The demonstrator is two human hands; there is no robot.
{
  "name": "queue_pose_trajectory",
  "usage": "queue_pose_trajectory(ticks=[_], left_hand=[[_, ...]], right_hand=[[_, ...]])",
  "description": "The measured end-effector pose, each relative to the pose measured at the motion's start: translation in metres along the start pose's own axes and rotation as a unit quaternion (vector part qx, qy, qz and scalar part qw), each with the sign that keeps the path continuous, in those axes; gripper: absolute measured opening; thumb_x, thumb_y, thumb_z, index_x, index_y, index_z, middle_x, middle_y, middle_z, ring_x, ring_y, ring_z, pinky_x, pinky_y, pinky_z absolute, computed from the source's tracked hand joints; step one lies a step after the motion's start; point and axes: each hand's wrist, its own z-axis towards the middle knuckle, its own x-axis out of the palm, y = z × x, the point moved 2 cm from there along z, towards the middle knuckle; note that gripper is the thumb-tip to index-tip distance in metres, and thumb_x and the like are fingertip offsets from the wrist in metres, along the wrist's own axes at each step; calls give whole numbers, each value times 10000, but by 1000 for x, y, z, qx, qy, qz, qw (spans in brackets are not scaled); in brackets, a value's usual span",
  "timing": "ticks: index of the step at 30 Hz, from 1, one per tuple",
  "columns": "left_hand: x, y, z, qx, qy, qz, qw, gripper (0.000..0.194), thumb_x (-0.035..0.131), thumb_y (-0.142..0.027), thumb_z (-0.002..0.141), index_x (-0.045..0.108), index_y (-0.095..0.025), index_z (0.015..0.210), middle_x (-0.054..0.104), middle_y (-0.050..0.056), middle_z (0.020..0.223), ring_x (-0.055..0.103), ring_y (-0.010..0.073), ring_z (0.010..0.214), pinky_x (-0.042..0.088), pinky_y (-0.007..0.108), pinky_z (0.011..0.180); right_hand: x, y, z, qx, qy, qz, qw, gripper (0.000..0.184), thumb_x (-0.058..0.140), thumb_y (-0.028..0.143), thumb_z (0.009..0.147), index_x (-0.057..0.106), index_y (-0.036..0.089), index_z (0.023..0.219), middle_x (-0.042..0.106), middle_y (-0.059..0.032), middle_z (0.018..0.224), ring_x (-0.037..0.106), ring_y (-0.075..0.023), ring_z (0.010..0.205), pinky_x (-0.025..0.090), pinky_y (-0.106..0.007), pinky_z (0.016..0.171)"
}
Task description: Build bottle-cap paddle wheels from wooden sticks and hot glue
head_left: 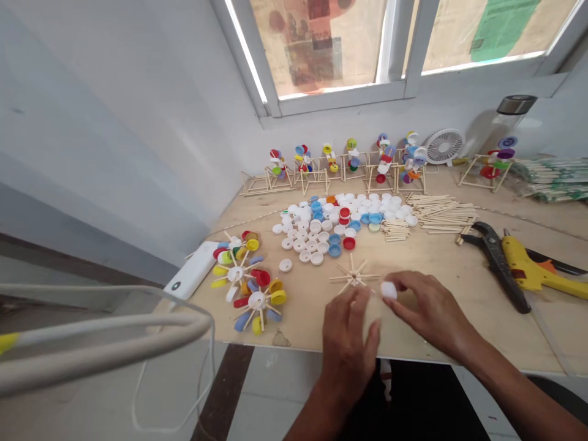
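Observation:
A white bottle cap (388, 290) is pinched between the thumb and fingertips of my right hand (432, 309), just above the table. A star of thin wooden sticks (353, 277) lies flat to its left, the sticks fanning out from a small hub. My left hand (348, 340) is at the near side of this star, its thumb apart from the fingers and nothing visible in its grasp. The fingertips cover the near stick ends; whether they touch them I cannot tell. Beyond the star spreads a pile of loose bottle caps (316, 226), mostly white, some blue and red.
Finished cap wheels (256, 300) lie at the left beside a white power strip (195, 269). Stick bundles (441, 214), pliers (498, 263) and a yellow glue gun (528, 266) are at the right. Several stick stands with cap wheels (331, 159) and a small fan (444, 147) line the wall.

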Motion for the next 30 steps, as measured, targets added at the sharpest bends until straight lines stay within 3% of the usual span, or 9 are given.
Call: queue_pose_trajectory(ticks=[2, 8, 15, 20, 25, 30], left_hand=[[-4, 15, 1, -36, -13, 22, 999, 363, 506, -149, 839, 477, -167, 1201, 604, 118, 1106, 554, 226, 1026, 445, 383, 883], [-3, 43, 8, -103, 38, 75, 991, 222, 501, -135, 825, 581, -190, 1024, 654, 67, 959, 570, 221, 886, 420, 357, 773], [7, 47, 15, -126, 90, 101, 983, 154, 541, -136, 802, 631, -202, 908, 650, 44, 846, 552, 219, 802, 382, 347, 710], [10, 50, 18, -128, 112, 90, 981, 167, 524, -146, 831, 653, -217, 909, 650, 34, 841, 552, 209, 810, 373, 339, 710], [10, 54, 18, -131, 110, 85, 982, 177, 501, -170, 857, 661, -214, 917, 654, 32, 838, 546, 209, 808, 371, 343, 713], [10, 57, 16, -126, 100, 86, 983, 174, 506, -179, 855, 666, -211, 913, 654, 33, 822, 547, 218, 806, 371, 352, 719]], right_hand=[[-1, -11, 12, -4, 0, -55, 999, 219, 515, 314, 838, 615, 227, 1013, 664, -55, 947, 595, -206, 876, 423, -345, 752], [10, -30, 47, -28, 53, -173, 983, 214, 515, 235, 841, 642, 233, 1012, 652, -67, 930, 553, -226, 881, 362, -327, 720], [20, -27, 59, -42, 96, -159, 982, 286, 470, 189, 850, 621, 209, 1092, 647, -75, 974, 540, -225, 907, 365, -331, 747], [15, -28, 56, -47, 104, -85, 990, 292, 476, 179, 851, 605, 207, 1111, 656, -72, 1016, 562, -209, 942, 412, -339, 809], [-2, -40, 35, -23, 36, -44, 998, 326, 471, 187, 838, 593, 198, 1140, 656, -78, 1101, 585, -229, 1010, 453, -394, 845], [-38, -68, -2, 47, -78, -38, 995, 277, 472, 315, 856, 616, 210, 1068, 670, -69, 1079, 608, -235, 1009, 462, -408, 875]])
